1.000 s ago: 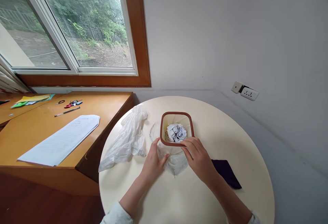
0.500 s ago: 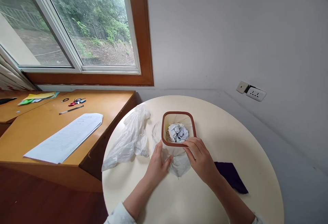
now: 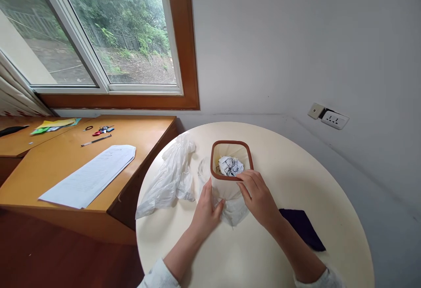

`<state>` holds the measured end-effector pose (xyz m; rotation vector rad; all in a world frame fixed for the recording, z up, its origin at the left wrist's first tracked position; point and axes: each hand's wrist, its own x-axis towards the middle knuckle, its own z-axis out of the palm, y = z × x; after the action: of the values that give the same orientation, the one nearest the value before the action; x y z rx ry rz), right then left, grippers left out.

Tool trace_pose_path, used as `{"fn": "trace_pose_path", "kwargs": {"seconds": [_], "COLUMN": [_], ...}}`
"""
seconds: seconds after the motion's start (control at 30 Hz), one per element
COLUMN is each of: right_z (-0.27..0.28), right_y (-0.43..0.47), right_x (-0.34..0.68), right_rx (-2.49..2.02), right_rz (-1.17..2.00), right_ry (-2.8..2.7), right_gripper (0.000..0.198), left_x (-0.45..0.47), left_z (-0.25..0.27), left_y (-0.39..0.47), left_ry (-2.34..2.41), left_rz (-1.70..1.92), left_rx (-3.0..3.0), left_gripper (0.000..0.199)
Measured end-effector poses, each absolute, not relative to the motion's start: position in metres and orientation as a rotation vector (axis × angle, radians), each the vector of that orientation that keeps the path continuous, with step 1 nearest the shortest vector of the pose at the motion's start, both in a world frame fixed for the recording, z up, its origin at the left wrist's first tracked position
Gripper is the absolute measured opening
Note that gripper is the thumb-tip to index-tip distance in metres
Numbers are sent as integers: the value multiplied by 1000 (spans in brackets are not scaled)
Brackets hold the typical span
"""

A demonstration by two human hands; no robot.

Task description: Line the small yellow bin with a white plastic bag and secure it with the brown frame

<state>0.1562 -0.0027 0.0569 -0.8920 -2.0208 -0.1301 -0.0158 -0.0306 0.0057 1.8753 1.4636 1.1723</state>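
Right hand [image 3: 259,200] at the centre of the frame, fingers curled in a pinch on the front edge of the small bin [image 3: 225,177], brown rim between fingertips and thumb! Left hand [image 3: 204,213] works the lower-left side, loosely spread, fingertips up against the wall, thumb apart in front; whether it grips, I can't tell. Inside the bin, just right of frame centre, sits crumpled paper [image 3: 232,166], and clear plastic [image 3: 234,212] spreads below the front, between the hands. Over left on the round table [image 3: 309,182], a rumpled white plastic bag [image 3: 176,174]; lower right, a dark cloth [image 3: 302,228] lies beside the right forearm.
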Motion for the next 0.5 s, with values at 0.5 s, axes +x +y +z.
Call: {"fn": "trace_pose_path", "kwargs": {"seconds": [0.5], "right_z": [54], "right_y": [79], "right_x": [107], "right_rx": [-950], "right_rz": [-49], "right_ry": [-2040], "right_gripper": [24], "left_x": [-29], "left_z": [-12], "left_y": [-21], "left_ry": [1667], "left_rz": [1182], "left_rx": [1806], "left_gripper": [60]}}
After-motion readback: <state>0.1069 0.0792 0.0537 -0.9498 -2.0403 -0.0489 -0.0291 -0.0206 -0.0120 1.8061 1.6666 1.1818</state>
